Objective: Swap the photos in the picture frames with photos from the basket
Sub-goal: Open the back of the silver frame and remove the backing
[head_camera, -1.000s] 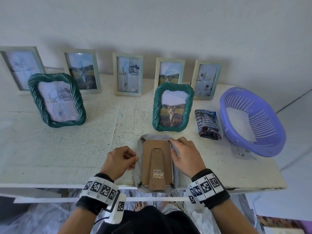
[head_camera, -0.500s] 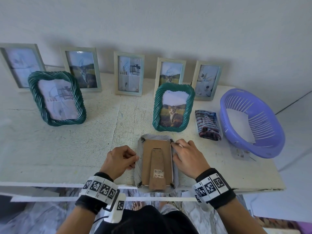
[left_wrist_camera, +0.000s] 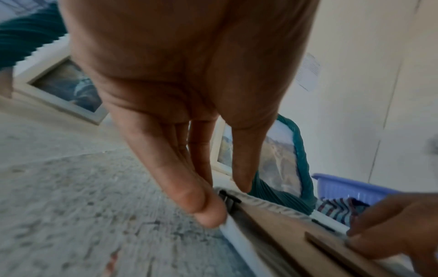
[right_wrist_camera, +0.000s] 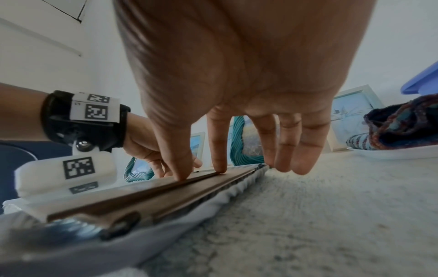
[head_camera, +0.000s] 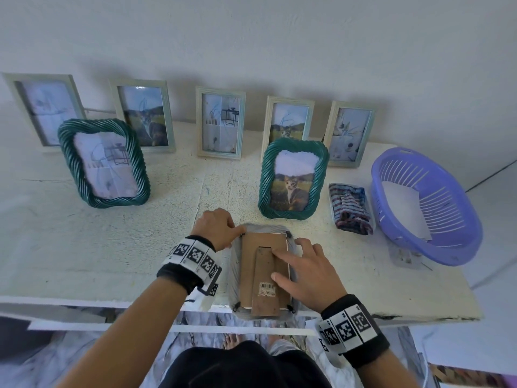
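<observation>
A picture frame (head_camera: 263,275) lies face down at the table's front edge, with its brown backing and stand upward; in the right wrist view the picture frame (right_wrist_camera: 166,195) shows edge-on. My left hand (head_camera: 216,229) is at its far left corner. There the left hand (left_wrist_camera: 227,198) pinches the corner by a black clip (left_wrist_camera: 228,196), thumb and fingertips either side. My right hand (head_camera: 277,266) lies flat on the backing, with the thumb and index finger of the right hand (right_wrist_camera: 201,174) pressing down. The purple basket (head_camera: 447,247) at the right holds a white photo sheet (head_camera: 402,205).
Two green twisted frames stand on the white table (head_camera: 84,247): one at the left (head_camera: 67,152), one with a cat photo (head_camera: 265,177) just behind my hands. Several pale frames line the wall. A striped cloth (head_camera: 349,208) lies beside the basket.
My left hand moved from the frame's left side up to its far left corner. My right hand left the far right corner and spread flat on the backing.
</observation>
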The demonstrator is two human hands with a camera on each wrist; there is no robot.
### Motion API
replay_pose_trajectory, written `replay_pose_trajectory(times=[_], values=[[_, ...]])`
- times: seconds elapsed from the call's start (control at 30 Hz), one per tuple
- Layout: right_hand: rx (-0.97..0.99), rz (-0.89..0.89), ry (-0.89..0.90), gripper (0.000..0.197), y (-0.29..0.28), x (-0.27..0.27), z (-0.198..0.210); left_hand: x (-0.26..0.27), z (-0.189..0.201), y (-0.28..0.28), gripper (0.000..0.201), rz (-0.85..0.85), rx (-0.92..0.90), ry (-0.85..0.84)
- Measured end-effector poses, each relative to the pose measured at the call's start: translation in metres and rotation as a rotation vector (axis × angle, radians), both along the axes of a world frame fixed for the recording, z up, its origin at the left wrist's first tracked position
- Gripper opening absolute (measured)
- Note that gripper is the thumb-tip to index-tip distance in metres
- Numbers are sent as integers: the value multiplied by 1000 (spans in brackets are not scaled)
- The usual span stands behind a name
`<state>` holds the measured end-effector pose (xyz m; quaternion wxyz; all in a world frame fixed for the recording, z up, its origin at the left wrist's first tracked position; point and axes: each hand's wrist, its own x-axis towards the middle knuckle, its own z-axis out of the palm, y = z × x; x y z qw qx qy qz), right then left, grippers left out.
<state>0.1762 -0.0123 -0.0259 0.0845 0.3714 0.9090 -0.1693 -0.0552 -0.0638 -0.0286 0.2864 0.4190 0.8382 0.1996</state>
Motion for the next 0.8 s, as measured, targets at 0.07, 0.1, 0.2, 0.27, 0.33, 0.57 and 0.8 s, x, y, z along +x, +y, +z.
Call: replay_pose_trajectory(times=[0.07,0.1,0.2,0.27,0.33,0.57,0.8], values=[[10,-4,9,55,-1,-1,-1,0,1,5,33,-15,-37,32],[16,-3,15,55,-1,0,-1,0,1,7,32,-17,-44,35],[12,-10,33,57,-2,0,-4,0,2,9,26,-22,-56,38],[16,-16,44,64,-4,1,-6,1,3,10,22,-42,-73,63],[29,-20,53,72,-4,1,-8,1,3,10,20,-59,-77,77],[50,-13,49,75,-2,1,-9,-3,2,-4,17,-69,-34,-12],[-6,9,223,42,-7,16,-6,26,-1,-52,95,-188,-86,78]])
